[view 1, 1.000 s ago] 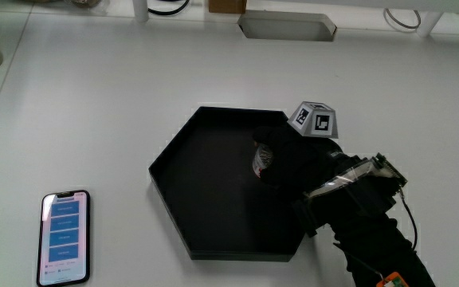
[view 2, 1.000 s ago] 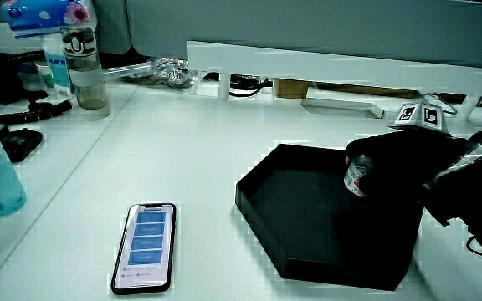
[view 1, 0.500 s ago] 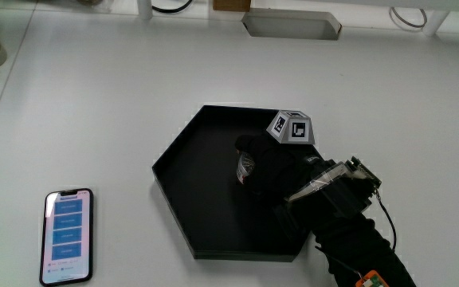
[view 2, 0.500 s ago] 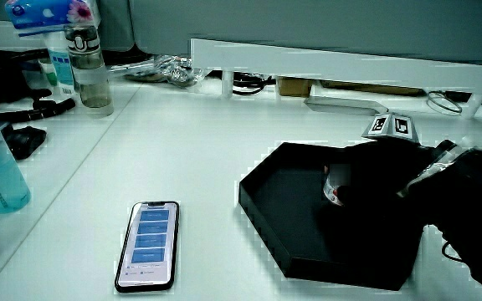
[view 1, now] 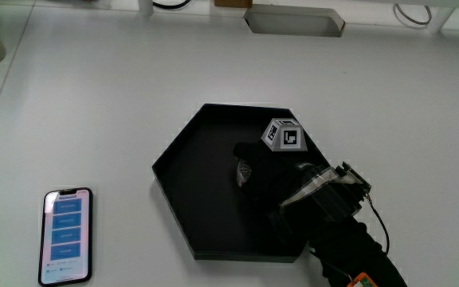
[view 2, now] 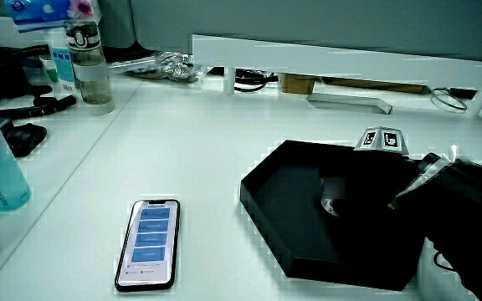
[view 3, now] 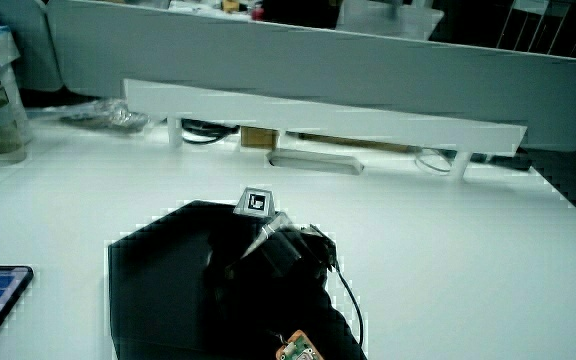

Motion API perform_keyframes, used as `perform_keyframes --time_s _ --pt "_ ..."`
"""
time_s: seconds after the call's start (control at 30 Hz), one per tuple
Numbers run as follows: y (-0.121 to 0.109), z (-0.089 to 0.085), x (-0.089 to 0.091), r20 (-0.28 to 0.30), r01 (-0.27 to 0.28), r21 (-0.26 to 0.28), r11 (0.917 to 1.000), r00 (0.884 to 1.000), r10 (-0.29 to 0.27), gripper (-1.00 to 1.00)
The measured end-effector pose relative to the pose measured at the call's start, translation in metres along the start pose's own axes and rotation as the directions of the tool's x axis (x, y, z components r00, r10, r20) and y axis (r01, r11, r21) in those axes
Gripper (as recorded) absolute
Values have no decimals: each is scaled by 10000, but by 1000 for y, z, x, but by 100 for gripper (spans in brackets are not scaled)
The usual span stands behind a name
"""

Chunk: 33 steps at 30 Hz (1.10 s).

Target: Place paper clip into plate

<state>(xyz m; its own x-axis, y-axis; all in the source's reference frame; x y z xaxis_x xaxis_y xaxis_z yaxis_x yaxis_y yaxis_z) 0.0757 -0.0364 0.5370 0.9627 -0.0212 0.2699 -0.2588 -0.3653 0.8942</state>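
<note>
Bringing the hand (view 1: 273,179) lower and deeper into the plate (view 1: 174,151) than a second ago, reaching in from its four o'clock corner. Keeping curled fingers pinched around the paper clip (view 1: 244,171), near the plate's centre. Probably nearing release. Leaving a phone (view 1: 64,237) lying on the white table (view 1: 94,96) at eight o'clock of the plate; a bottle (view 2: 89,71) standing near the low partition (view 2: 308,63).

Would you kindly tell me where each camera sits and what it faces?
Main view: overhead, looking down on the tray; hand and forearm show.
Side view: low, facing the partition across phone and tray; hand shows.
Side view: also facing the partition, hand and forearm close.
All share tray, hand and phone.
</note>
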Motion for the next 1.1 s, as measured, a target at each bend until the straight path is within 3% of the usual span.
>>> perform_keyframes --time_s 0.1,0.2,0.3,0.33,0.37,0.4,0.47,0.53,0.6,0.67,0.73,0.77,0.8,0.83,0.87,1.0,1.1 --pt "-2 0 -6 518 87 83 9999 9986 -91 -5" --pt "-3 1 -3 209 -10 52 10000 9998 9 -20" --pt "0 2 -1 368 386 154 9991 9986 -391 -35" --pt "-2 2 -2 191 60 96 9999 9998 -62 -40" --pt "0 2 -1 298 373 85 9993 9989 -375 -45" --pt "0 2 -2 239 194 100 9998 9995 -197 -50" --pt "1 1 -2 233 119 -53 9999 9997 -118 -60" --pt "5 -2 0 261 460 -447 9979 9987 -448 -70" --pt "3 -4 -2 238 137 -836 9964 9996 -117 -80" --pt "2 -6 0 7 185 -836 9963 9998 -185 -90" --pt "-2 -3 -1 368 153 -548 9984 9992 -133 -100" --pt "-8 -1 -2 225 -116 -400 9991 9997 125 -100" --pt "-11 0 -1 156 47 -166 9999 9999 -44 -100" --pt "-16 3 -1 211 -75 351 9994 9998 67 -100" --pt "-22 6 -3 317 -81 955 9954 9995 51 -100" --pt "-35 14 -5 286 -175 1892 9818 9995 123 -100" --pt "-36 16 -6 318 -140 1873 9822 9995 82 -100"
